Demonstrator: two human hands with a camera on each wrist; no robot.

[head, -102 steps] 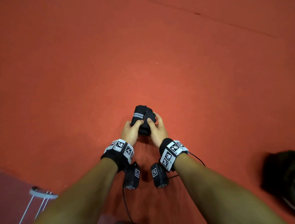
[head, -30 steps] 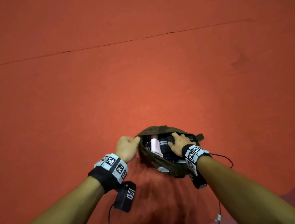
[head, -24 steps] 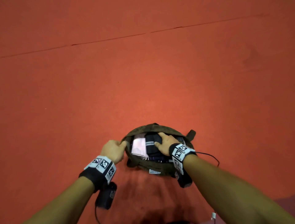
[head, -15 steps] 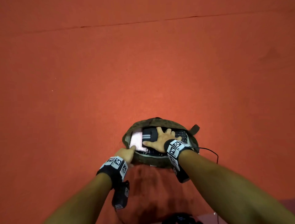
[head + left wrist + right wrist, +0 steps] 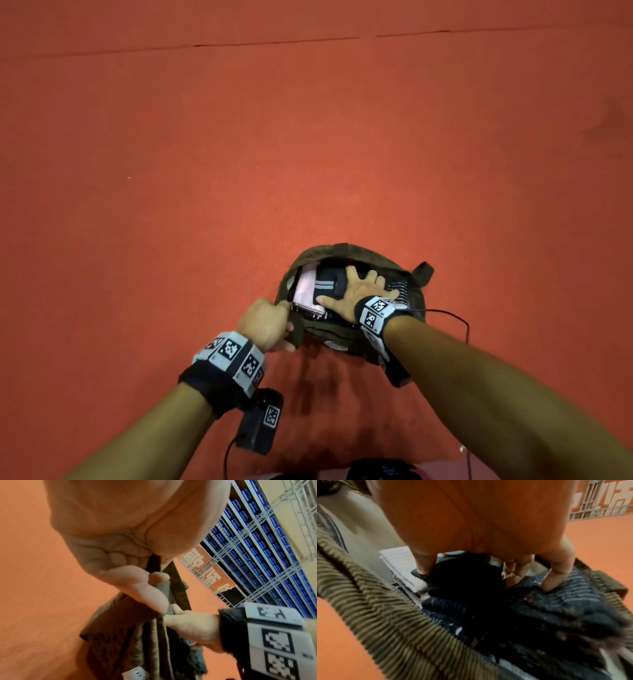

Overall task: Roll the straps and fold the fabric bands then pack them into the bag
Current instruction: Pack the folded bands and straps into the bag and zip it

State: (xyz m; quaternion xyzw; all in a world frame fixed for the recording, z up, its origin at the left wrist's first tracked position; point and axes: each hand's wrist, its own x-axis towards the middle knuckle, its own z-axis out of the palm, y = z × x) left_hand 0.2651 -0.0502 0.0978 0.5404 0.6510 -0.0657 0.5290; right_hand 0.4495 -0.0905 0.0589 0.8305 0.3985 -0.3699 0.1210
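Note:
An olive-green bag point(image 5: 310, 255) lies open on the red floor. Inside it sit a pale pink folded band point(image 5: 306, 287), a black rolled strap with grey stripes point(image 5: 329, 282) and dark striped fabric point(image 5: 400, 287). My right hand point(image 5: 359, 291) lies flat with spread fingers, pressing down on the black roll point(image 5: 464, 577) and the striped fabric point(image 5: 570, 588). My left hand point(image 5: 265, 323) pinches the bag's near-left rim point(image 5: 164, 588) between thumb and fingers, beside the zipper edge point(image 5: 160, 628).
Red floor point(image 5: 308, 137) stretches all round the bag, with a seam line far ahead. A cable point(image 5: 452, 317) runs from my right wrist. The left wrist view shows a rack of blue seats point(image 5: 257, 540) behind a railing in the distance.
I went from holding the black rolled strap in both hands to setting it inside the bag. My right hand flattened on the contents while my left hand shifted along the rim to its near-left edge.

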